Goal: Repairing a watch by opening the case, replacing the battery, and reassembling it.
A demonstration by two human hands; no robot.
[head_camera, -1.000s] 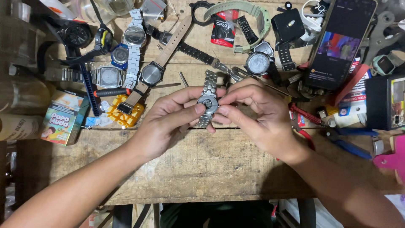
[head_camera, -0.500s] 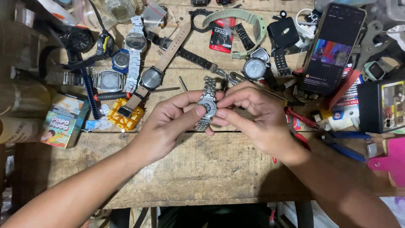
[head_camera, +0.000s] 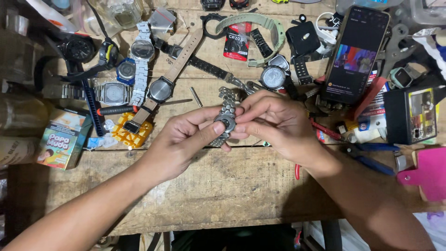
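Observation:
A silver wristwatch with a metal link band (head_camera: 226, 116) is held just above the wooden workbench (head_camera: 223, 190), at the middle of the view. My left hand (head_camera: 181, 142) grips its case from the left, thumb pressed on the round back. My right hand (head_camera: 276, 125) pinches the case from the right with fingertips. The band's upper end hangs over the bench; the lower end is partly hidden by my fingers.
Many watches and straps lie across the back of the bench, such as a brown-strap watch (head_camera: 160, 88) and a silver one (head_camera: 141, 51). A lit phone (head_camera: 355, 53) lies at back right. A yellow holder (head_camera: 131, 132), a small printed box (head_camera: 62, 139) and blue-handled pliers (head_camera: 371, 160) flank my hands.
Both hands keep their hold on the silver watch with only slight finger shifts. The camera view has drifted a little.

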